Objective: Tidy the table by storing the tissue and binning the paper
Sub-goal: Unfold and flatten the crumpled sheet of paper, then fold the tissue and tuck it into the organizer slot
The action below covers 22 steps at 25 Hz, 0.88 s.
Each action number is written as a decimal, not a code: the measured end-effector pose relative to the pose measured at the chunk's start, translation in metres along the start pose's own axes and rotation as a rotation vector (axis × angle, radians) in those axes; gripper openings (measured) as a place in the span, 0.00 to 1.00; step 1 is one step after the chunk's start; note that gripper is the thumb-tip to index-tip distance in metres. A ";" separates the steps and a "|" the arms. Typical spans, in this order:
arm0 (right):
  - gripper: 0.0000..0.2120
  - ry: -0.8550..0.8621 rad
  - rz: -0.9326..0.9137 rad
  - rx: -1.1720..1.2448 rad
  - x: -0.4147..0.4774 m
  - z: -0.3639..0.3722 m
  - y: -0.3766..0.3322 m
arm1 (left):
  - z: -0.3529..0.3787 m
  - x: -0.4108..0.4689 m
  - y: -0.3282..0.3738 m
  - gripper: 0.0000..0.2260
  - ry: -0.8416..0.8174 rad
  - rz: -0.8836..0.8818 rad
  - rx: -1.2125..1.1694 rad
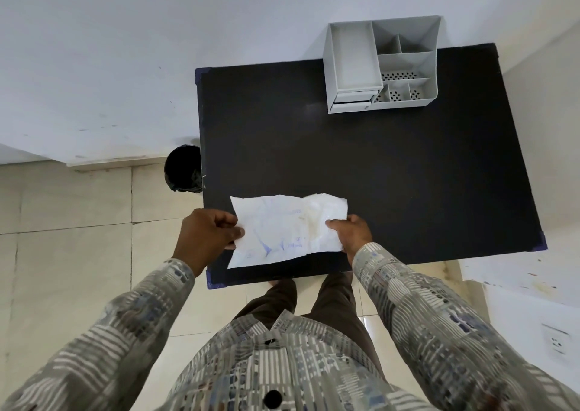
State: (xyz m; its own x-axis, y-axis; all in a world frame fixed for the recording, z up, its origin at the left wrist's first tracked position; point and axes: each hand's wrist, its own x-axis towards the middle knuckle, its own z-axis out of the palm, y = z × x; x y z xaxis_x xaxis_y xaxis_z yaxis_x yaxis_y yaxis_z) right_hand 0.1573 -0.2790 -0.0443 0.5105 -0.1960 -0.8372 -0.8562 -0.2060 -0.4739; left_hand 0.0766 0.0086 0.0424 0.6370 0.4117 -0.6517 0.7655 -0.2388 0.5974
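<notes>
A crumpled white sheet of paper (284, 230) with faint blue print is held flat over the near edge of the black table (392, 165). My left hand (208, 238) pinches its left edge between thumb and fingers. My right hand (353, 231) grips its right edge. A black bin (183, 169) stands on the floor just off the table's left side. A grey desk organiser (381, 65) with several open compartments and small drawers sits at the table's far right corner. I cannot tell a separate tissue apart from the sheet.
A white wall runs behind the table and bin. Beige floor tiles (78, 253) lie to the left. My legs stand against the table's near edge. A white ledge with a wall socket (555, 341) is at the right.
</notes>
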 end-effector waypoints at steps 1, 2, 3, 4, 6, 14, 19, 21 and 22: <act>0.12 -0.022 -0.005 0.024 0.000 -0.001 0.000 | -0.001 0.001 -0.001 0.07 0.013 -0.009 -0.017; 0.11 -0.030 -0.008 0.041 0.000 -0.003 0.001 | -0.002 0.002 -0.001 0.07 0.022 -0.025 -0.045; 0.08 -0.021 -0.015 0.049 0.000 -0.004 0.000 | -0.002 0.002 -0.001 0.07 0.021 -0.046 -0.088; 0.05 -0.002 -0.019 0.042 0.002 -0.005 0.000 | -0.003 0.002 -0.001 0.06 0.016 -0.074 -0.143; 0.04 0.033 -0.029 0.014 0.004 -0.007 -0.001 | -0.002 0.002 -0.001 0.05 -0.014 -0.121 -0.253; 0.11 0.193 -0.249 -0.139 -0.010 -0.038 -0.026 | 0.012 0.023 -0.041 0.07 0.169 -0.321 -0.117; 0.15 0.179 -0.395 -0.161 -0.040 -0.070 -0.059 | 0.032 0.039 -0.037 0.05 0.116 -0.313 -0.060; 0.15 0.094 -0.444 -0.144 -0.052 -0.080 -0.070 | 0.036 0.035 -0.025 0.17 0.111 -0.283 0.046; 0.14 0.044 -0.462 -0.138 -0.057 -0.084 -0.076 | 0.036 0.028 -0.016 0.24 0.159 -0.210 0.181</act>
State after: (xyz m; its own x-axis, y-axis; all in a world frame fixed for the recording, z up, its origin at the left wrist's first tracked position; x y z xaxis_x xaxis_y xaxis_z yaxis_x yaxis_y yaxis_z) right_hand 0.2004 -0.3325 0.0625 0.8402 -0.0939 -0.5341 -0.5222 -0.4059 -0.7501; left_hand 0.0854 -0.0080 -0.0018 0.4519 0.5978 -0.6622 0.8917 -0.2804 0.3554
